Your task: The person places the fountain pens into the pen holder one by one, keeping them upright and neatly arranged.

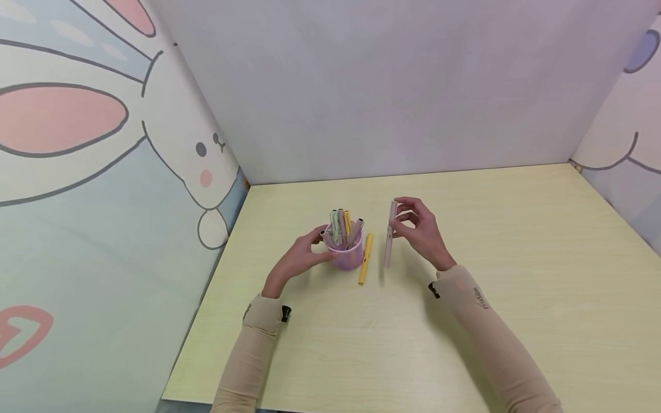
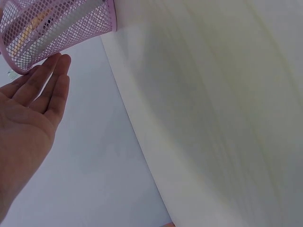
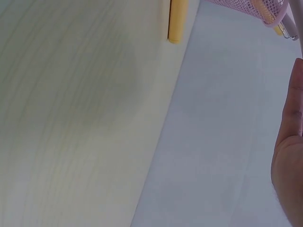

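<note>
A pink mesh pen holder (image 1: pixel 348 259) stands on the table with several capped pens in it: light green (image 1: pixel 335 225), yellow (image 1: pixel 348 221) and greyish-pink ones. My left hand (image 1: pixel 304 252) holds the holder from its left side, thumb toward the front and fingers behind; in the left wrist view the fingers (image 2: pixel 57 90) lie along the mesh near the rim. Between thumb and fingers, my right hand (image 1: pixel 420 229) pinches a pale pink pen (image 1: pixel 389 244), nearly upright. A yellow pen (image 1: pixel 365 259) lies on the table between the holder and the pink pen.
The pale wood-grain table (image 1: pixel 465 344) meets a plain whitish wall (image 1: pixel 387 86) at the back. At the left rises a side panel (image 1: pixel 103 246) with a rabbit drawing, and another decorated panel (image 1: pixel 619 109) stands at the right.
</note>
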Demonstrator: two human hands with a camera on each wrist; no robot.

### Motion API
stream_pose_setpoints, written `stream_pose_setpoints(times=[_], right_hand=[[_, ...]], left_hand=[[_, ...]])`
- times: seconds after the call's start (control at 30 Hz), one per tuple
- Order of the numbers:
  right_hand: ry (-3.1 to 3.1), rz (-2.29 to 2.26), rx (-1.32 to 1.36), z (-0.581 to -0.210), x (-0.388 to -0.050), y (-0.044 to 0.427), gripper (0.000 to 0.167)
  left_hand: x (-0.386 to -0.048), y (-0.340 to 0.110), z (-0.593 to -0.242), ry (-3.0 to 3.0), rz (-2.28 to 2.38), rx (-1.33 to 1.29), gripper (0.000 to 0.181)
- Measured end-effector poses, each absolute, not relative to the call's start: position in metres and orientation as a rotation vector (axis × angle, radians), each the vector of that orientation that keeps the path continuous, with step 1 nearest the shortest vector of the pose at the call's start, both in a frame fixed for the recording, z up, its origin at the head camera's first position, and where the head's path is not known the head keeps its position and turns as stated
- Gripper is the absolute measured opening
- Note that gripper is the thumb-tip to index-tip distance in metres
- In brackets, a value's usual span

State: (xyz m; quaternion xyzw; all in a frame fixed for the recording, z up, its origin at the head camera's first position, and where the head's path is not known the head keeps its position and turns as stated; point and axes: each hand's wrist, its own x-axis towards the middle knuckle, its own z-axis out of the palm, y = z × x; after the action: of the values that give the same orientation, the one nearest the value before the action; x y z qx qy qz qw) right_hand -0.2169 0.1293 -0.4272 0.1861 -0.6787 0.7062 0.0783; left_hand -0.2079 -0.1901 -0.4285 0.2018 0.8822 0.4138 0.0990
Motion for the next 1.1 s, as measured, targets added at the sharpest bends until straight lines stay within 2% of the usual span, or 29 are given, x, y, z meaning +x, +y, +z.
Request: stream_pose_setpoints(times=[1.1], right_hand=[[-1.800,2.107,0.613,-0.416,-0.219,0.106,0.050]], left_hand=[[-0.208,-0.189,-0.429,2.600,1.226,0.591,0.079]])
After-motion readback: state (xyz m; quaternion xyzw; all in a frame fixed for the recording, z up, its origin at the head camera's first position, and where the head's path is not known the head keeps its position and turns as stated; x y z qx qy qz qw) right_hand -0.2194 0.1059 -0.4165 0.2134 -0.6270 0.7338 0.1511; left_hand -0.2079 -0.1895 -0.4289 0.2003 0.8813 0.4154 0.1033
